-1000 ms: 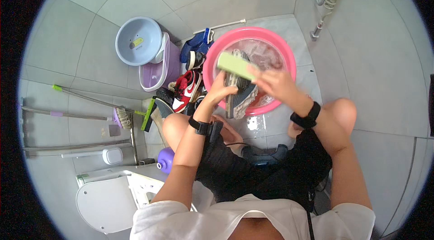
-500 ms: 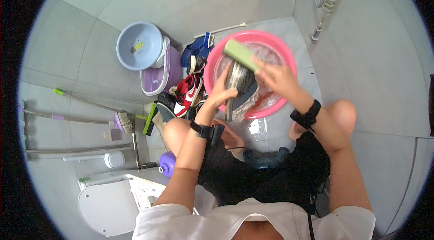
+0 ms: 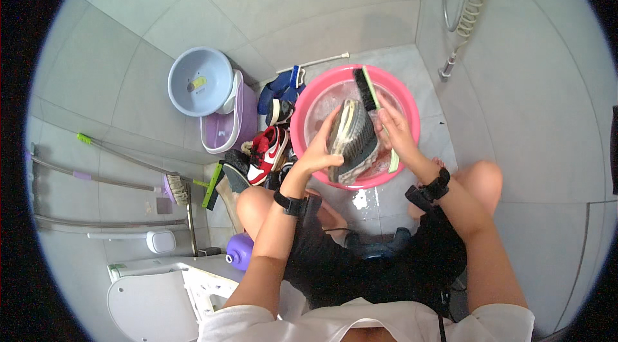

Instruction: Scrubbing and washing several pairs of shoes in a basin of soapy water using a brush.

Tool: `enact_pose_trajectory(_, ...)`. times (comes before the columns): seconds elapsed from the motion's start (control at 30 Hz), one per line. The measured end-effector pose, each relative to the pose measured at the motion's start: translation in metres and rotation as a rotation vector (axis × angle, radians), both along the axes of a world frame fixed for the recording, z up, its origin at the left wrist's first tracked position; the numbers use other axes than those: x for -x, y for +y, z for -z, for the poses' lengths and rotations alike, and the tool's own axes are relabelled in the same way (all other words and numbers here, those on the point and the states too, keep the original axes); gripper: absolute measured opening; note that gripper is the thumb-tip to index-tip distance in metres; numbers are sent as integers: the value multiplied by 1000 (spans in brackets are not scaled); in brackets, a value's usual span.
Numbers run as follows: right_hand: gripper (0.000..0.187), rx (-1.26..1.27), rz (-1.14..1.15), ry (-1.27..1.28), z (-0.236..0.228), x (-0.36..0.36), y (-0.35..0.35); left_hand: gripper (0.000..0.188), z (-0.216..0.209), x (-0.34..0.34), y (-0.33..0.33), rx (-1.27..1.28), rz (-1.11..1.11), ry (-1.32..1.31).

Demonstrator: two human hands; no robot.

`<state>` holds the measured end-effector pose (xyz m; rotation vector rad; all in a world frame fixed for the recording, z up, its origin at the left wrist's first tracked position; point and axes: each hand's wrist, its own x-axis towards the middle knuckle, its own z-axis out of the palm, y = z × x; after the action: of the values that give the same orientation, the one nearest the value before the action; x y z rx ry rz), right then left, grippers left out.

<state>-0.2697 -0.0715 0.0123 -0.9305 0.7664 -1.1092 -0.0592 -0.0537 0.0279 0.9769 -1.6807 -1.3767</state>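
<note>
My left hand (image 3: 322, 149) is closed round a wet grey knit shoe (image 3: 358, 142) with a pale sole edge, held tilted over the pink basin (image 3: 300, 94). My right hand (image 3: 398, 128) grips a light green scrub brush (image 3: 368, 78) by its handle. Dark bristles face left toward the shoe's upper end, and I see a small gap between them and the shoe. Soapy water (image 3: 329, 89) lies in the basin below both hands.
Left of the basin several shoes stand close together, among them a red and white sneaker (image 3: 267, 154). Blue slippers (image 3: 277, 94), a purple bucket (image 3: 241, 113) and a light blue basin (image 3: 201, 81) are behind. A purple bottle (image 3: 239, 250) stands near my left leg.
The brush has turned from lying flat across the shoe's top to standing on edge at its right, bristles now visible. The shoe has tilted slightly, and the whole view has shifted a little.
</note>
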Motion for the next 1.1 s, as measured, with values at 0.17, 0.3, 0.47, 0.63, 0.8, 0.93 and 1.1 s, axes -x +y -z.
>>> enact_pose_trajectory(0.17, 35, 949, -32, 626, -38, 26, -5, 104, 11, -3, -2, -50, -194, -168)
enact_pose_trajectory(0.3, 34, 635, 62, 758, -31, 32, -21, 101, 2, 2, -8, 50, -80, -156)
enact_pose_trajectory(0.47, 38, 866, -71, 795, -39, 20, 9, 101, 15, -9, -2, -111, -195, -107)
enact_pose_trajectory(0.63, 42, 998, 128, 982, -14, 27, -9, 96, 13, -4, -2, -45, -166, -76)
enact_pose_trajectory(0.8, 41, 1157, 327, 1011, -10, 18, 1, 93, 8, 2, 0, -48, -270, -110)
enact_pose_trajectory(0.93, 30, 1235, 142, 1094, -23, 10, 9, 94, 21, -19, 0, -61, -221, -192)
enact_pose_trajectory(1.1, 23, 941, 336, 885, -13, 15, -14, 96, 10, -2, -6, -17, -215, -92)
